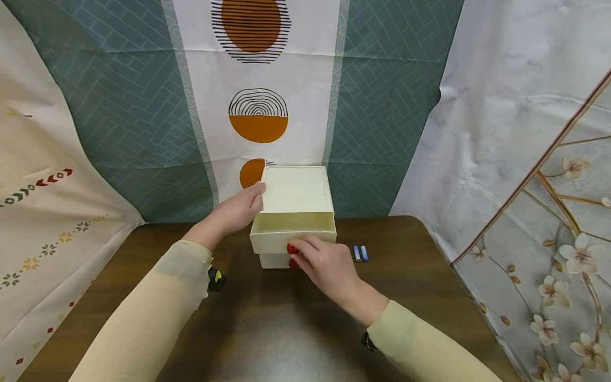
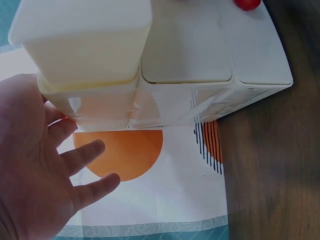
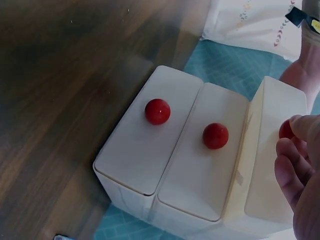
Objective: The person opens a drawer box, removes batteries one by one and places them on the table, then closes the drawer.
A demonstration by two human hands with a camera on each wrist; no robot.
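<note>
A white cabinet (image 1: 297, 189) with three stacked drawers stands against the back cloth. Its top drawer (image 1: 269, 243) is pulled out toward the front, and the part of its inside that shows is bare. My right hand (image 1: 331, 265) pinches the red knob (image 3: 285, 129) of that drawer between thumb and fingers. Below it, the middle drawer (image 3: 202, 170) and bottom drawer (image 3: 142, 150) sit closed, each with a red knob. My left hand (image 1: 238, 208) rests against the cabinet's left side near the top; in the left wrist view its fingers (image 2: 82, 156) are spread, the thumb hidden.
Two small blue batteries (image 1: 360, 254) lie on the brown wooden table (image 1: 267, 329), right of the cabinet. Patterned cloths hang behind it (image 1: 382, 106) and on both sides. A dark band (image 1: 216, 279) is on the left wrist.
</note>
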